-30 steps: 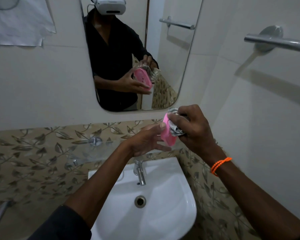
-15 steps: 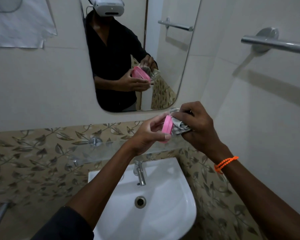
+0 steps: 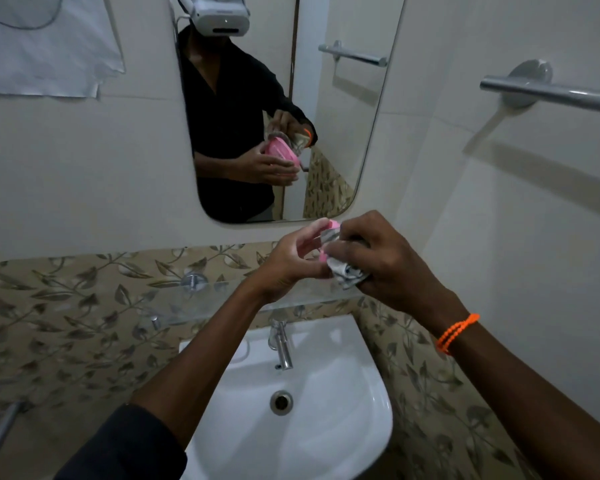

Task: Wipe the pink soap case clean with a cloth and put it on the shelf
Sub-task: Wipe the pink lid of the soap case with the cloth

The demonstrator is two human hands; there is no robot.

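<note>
My left hand (image 3: 291, 261) grips the pink soap case (image 3: 334, 224), of which only a thin pink edge shows between both hands. My right hand (image 3: 381, 261) holds a crumpled grey-and-white cloth (image 3: 345, 271) pressed against the case. Both hands are together above the glass shelf (image 3: 201, 303), which is fixed to the leaf-patterned tile band under the mirror. The mirror (image 3: 326, 98) reflects the case's pink face held in the hands.
A white sink (image 3: 343, 427) with a chrome tap (image 3: 281, 344) lies below the shelf. A chrome towel bar (image 3: 551, 93) projects from the right wall. A sheet of paper (image 3: 45, 46) hangs on the wall at upper left.
The case has turned in my left hand from face-on to nearly hidden edge-on, and my right hand has slid the cloth lower over it. The hands have shifted slightly.
</note>
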